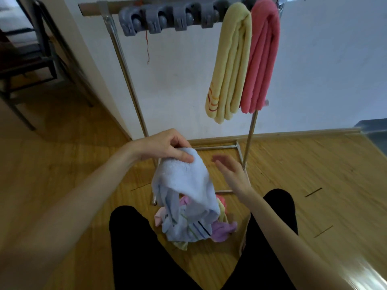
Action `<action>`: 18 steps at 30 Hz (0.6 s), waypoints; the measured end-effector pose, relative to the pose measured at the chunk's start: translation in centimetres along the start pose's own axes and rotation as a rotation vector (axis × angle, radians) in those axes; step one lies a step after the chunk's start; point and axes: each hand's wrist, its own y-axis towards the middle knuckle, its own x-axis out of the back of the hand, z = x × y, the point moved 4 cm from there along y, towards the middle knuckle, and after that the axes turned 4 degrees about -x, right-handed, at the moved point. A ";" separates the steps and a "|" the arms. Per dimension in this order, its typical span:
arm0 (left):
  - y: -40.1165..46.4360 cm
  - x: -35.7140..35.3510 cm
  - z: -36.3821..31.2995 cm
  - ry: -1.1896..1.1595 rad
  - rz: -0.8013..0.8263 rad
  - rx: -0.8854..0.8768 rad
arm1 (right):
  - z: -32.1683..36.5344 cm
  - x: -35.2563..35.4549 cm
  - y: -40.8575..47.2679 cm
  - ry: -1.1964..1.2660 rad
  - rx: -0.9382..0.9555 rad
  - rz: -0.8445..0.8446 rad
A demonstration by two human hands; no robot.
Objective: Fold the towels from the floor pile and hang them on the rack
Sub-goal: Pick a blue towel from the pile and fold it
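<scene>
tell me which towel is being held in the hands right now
The light blue towel, pinched at its top by the left hand. The yellow towel and pink towel hang folded on the rack.

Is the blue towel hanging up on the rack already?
No, the left hand holds the blue towel above the floor pile; only a yellow towel and a pink towel hang on the rack.

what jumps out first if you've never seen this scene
The yellow towel and the pink towel stand out first, hanging folded side by side at the right end of the rack against the white wall. Next comes the light blue towel at the centre, pinched at its top by the left hand and draping onto the colourful floor pile, with the right hand open beside it.
</scene>
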 end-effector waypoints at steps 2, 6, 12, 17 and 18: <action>0.2 -0.2 0.0 0.014 0.028 0.015 | 2.3 -1.1 0.1 0.303 0.010 0.307; 0.2 -0.1 -0.1 0.026 0.009 0.017 | 4.6 -2.4 -0.6 0.234 0.051 0.707; -0.2 0.8 -0.2 0.012 -0.025 0.023 | 7.5 0.7 0.0 -0.010 0.142 0.615; -0.6 1.6 0.9 0.018 -0.106 0.012 | 9.6 4.8 1.1 -0.013 0.192 0.489; -0.7 1.8 0.9 0.004 -0.107 0.009 | 9.7 5.6 1.5 -0.024 0.197 0.453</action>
